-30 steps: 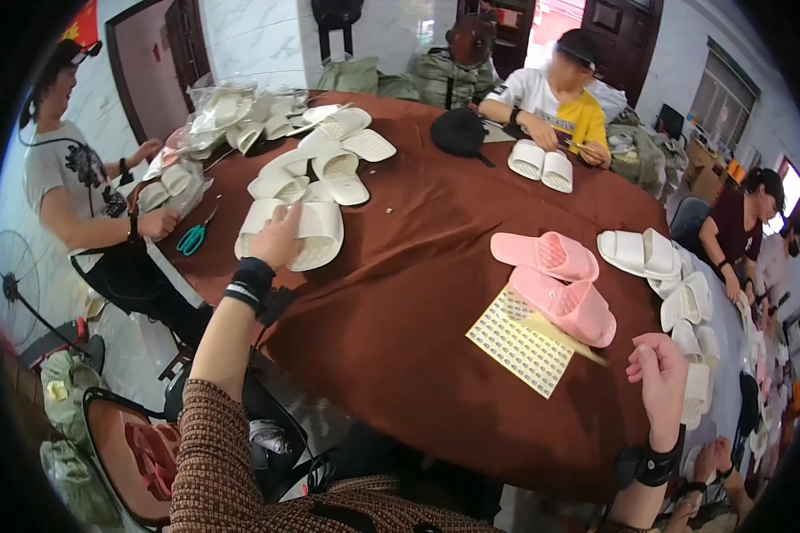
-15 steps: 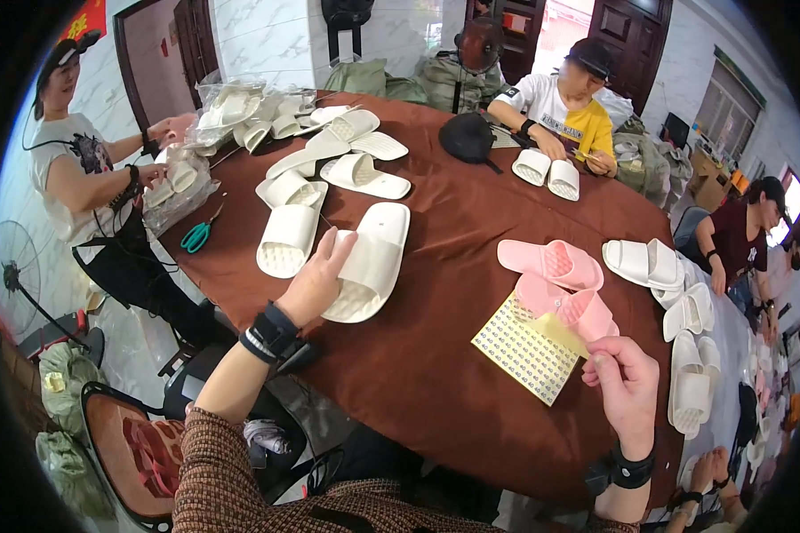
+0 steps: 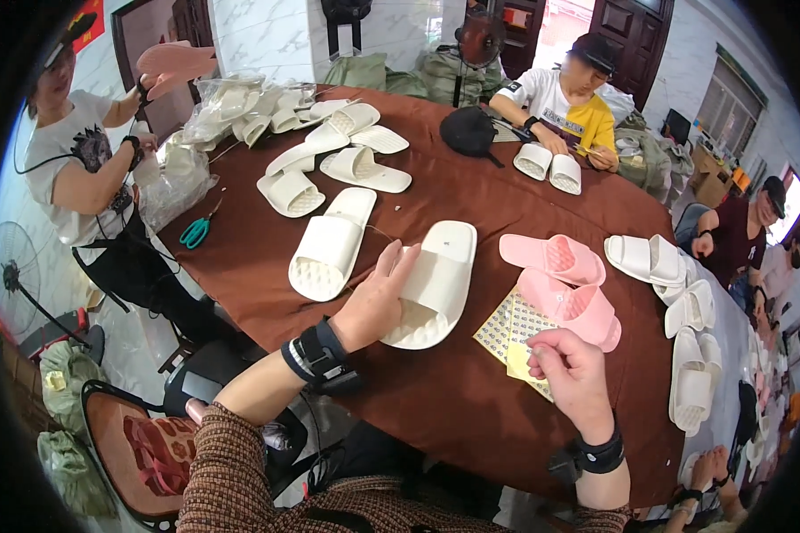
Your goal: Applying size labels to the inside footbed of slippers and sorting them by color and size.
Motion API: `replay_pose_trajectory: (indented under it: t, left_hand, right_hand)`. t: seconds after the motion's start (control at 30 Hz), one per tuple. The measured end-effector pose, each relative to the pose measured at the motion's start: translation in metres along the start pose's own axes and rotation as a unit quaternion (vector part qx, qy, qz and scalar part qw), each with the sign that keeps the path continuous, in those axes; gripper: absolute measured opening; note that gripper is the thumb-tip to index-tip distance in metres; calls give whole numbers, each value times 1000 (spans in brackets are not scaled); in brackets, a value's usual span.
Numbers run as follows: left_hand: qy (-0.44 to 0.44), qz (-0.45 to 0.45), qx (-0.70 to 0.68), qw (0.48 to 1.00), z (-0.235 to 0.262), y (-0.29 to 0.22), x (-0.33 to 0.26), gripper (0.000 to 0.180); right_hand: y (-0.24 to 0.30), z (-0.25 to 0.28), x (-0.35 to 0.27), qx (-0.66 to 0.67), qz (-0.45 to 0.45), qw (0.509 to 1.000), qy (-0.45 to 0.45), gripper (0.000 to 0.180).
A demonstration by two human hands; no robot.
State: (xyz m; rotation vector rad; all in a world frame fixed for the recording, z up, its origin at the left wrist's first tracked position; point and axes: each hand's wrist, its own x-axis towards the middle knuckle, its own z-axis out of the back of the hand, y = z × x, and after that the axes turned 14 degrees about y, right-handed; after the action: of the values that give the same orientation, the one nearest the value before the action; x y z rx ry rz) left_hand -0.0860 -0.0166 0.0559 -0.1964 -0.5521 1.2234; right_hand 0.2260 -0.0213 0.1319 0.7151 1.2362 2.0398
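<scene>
My left hand [image 3: 373, 302] is closed on the strap of a white slipper [image 3: 443, 275], fingers stretched along it and thumb hidden. Its mate, another white slipper [image 3: 331, 244], lies to the left, and a thin thread shows between them. My right hand [image 3: 576, 373] pinches thumb and forefinger together over a pale yellow sticker sheet [image 3: 524, 326] printed in small rows. What the fingertips hold is too small to make out. A second sticker sheet [image 3: 494, 332] lies partly underneath. Just beyond are two pink slippers [image 3: 562, 260], overlapping on the brown tablecloth [image 3: 400, 409].
White slippers [image 3: 364, 169] and bagged ones [image 3: 227, 107] cover the far left. More white slippers [image 3: 689, 373] line the right edge. Teal-handled scissors [image 3: 195, 233] and a black cap [image 3: 468, 133] lie on the table. Co-workers are across and at both sides; one lifts a pink slipper [image 3: 176, 60].
My left hand and the white slipper pair have moved right and nearer. My right hand has shifted left, and the lifted yellow sheet now lies flatter. The co-worker at left has raised a pink slipper.
</scene>
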Motion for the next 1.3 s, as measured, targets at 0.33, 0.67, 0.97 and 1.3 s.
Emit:
replay_pose_trajectory:
  t: [0.33, 0.67, 0.97, 1.3]
  left_hand:
    - [56, 64, 178, 980, 29, 26, -14, 77]
    - [9, 76, 179, 981, 85, 50, -12, 59]
    - [96, 158, 99, 978, 89, 87, 17, 65]
    - [-25, 212, 198, 957, 76, 111, 49, 48]
  right_hand:
    - [-29, -15, -3, 58, -59, 996, 36, 11]
    - [-46, -18, -9, 80, -71, 993, 44, 11]
    - [-55, -18, -8, 76, -72, 993, 52, 11]
    - [-60, -25, -9, 50, -71, 994, 70, 11]
